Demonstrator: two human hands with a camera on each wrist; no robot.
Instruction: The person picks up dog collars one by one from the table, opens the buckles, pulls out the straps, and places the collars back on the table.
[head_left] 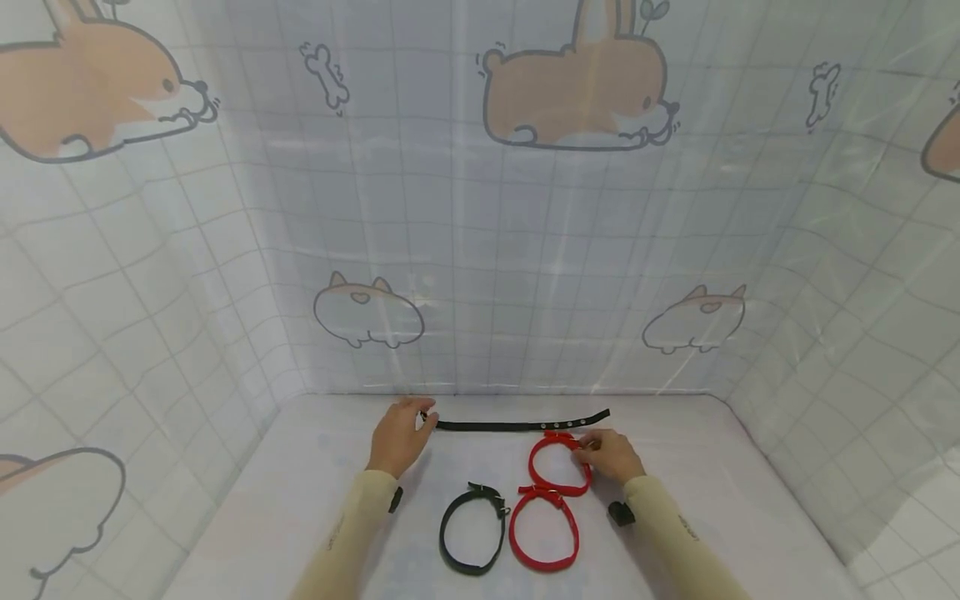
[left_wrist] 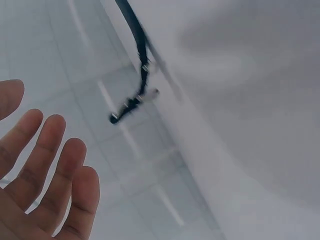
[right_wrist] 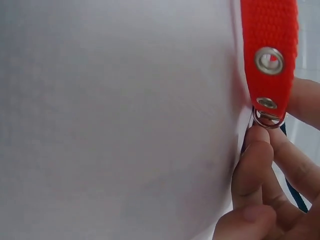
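My left hand hovers at the buckle end of a black collar that lies unfastened and stretched out along the back. In the left wrist view its fingers are spread and relaxed, apart from the black collar's buckle end. My right hand pinches the upper red collar, which is looped into a ring. The right wrist view shows the fingertips at the metal D-ring, just below the red webbing with its eyelets.
A second red collar lies looped below the first, their edges meeting. To its left is a looped black collar. The white tabletop is enclosed by a back wall and side walls of patterned sheeting.
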